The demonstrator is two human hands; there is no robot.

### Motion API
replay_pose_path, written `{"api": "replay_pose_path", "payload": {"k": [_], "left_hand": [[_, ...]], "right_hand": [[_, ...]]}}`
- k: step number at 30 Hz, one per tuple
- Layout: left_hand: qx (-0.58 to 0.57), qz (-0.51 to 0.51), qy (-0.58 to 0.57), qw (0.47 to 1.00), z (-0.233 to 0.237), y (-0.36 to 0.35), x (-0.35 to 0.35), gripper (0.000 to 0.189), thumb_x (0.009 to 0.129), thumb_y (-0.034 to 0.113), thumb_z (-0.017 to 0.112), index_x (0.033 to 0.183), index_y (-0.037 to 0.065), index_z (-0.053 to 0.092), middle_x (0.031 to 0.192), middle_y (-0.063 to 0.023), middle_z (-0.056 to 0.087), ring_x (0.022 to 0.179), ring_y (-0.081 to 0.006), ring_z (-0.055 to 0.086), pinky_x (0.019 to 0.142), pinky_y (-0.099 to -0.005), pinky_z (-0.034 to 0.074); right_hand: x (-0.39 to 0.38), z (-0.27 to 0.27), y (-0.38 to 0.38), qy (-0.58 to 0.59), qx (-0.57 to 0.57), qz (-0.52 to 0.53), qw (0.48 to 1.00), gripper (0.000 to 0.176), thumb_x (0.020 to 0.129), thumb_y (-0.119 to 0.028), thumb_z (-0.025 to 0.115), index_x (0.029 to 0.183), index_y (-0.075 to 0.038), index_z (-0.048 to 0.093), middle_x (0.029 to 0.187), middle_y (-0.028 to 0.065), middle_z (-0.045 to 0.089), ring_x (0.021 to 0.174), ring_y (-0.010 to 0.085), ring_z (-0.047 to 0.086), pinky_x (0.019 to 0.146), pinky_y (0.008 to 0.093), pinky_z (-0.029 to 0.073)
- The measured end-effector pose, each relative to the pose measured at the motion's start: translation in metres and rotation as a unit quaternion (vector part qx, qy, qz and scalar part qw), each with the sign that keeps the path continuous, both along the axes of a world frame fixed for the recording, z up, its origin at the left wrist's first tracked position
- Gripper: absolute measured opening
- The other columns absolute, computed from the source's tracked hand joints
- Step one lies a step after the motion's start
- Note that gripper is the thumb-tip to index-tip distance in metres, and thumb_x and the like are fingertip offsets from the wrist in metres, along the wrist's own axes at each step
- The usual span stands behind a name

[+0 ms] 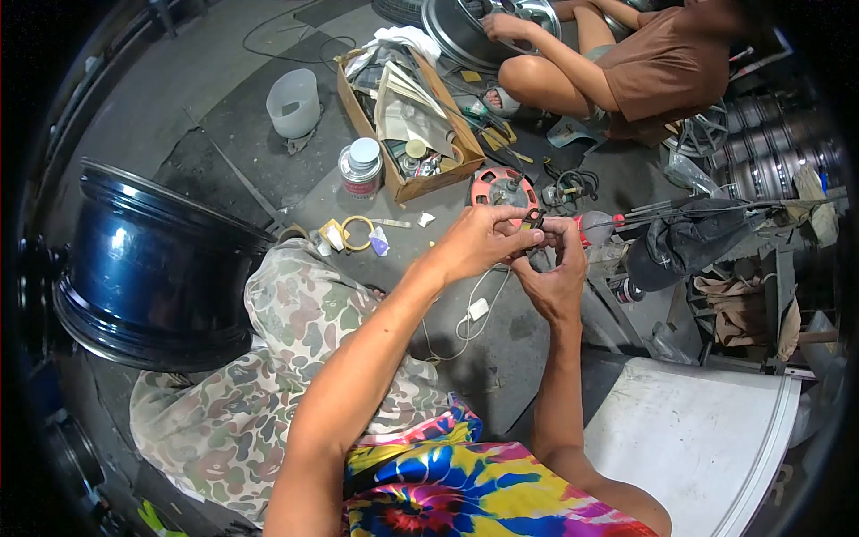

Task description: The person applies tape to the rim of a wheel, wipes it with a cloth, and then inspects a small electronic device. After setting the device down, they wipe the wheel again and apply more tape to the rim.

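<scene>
In front of me, my left hand (488,240) and my right hand (557,268) meet, raised above the floor. Both pinch a small black piece (532,217) with a bit of yellow on it; its exact kind is too small to make out. Just behind the fingers lies a red-orange round reel (503,190). A bottle with a red cap (598,227) is close beyond my right hand. Below the hands, a thin white cord with a white plug (478,310) trails over the floor.
A dark blue wheel rim (161,268) stands at my left. Ahead are a cardboard box (420,190) of papers, a tin can (361,170), a translucent bucket (293,103) and tape rolls (358,233). Another person (662,72) crouches by a silver rim (447,31). A white panel (689,430) lies right.
</scene>
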State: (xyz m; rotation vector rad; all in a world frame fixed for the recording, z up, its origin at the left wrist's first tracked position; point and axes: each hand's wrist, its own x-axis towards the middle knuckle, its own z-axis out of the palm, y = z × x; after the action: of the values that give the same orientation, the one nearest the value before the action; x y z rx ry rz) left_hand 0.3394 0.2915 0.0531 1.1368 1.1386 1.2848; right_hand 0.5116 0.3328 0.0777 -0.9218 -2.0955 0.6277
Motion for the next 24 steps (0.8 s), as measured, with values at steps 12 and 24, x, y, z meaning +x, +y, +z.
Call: {"api": "replay_pose_path", "payload": {"k": [12,24], "left_hand": [[-0.073,-0.101,-0.115,0.986,0.007,-0.002,-0.009,0.072,0.095,0.025,0.08,0.149,-0.011,0.048,0.096,-0.0064,0.074,0.086,-0.0091,0.068,0.075,-0.0259,0.057],[-0.107,-0.141,-0.25,0.952,0.006,-0.006,-0.016,0.068,0.095,0.012,0.077,0.153,-0.005,0.045,0.115,-0.0014,0.065,0.104,-0.0091,0.064,0.087,-0.0273,0.058]], "right_hand": [[0.002,0.01,-0.003,-0.016,-0.049,0.028,0.998,0.049,0.073,-0.002,0.087,0.112,-0.001,0.059,0.106,0.0065,0.063,0.093,0.0137,0.067,0.083,0.0296,0.056],[0.001,0.006,-0.005,0.012,0.035,0.041,0.998,0.052,0.066,-0.002,0.083,0.112,-0.003,0.06,0.105,0.0124,0.063,0.086,0.0222,0.068,0.077,0.0342,0.058]]}}
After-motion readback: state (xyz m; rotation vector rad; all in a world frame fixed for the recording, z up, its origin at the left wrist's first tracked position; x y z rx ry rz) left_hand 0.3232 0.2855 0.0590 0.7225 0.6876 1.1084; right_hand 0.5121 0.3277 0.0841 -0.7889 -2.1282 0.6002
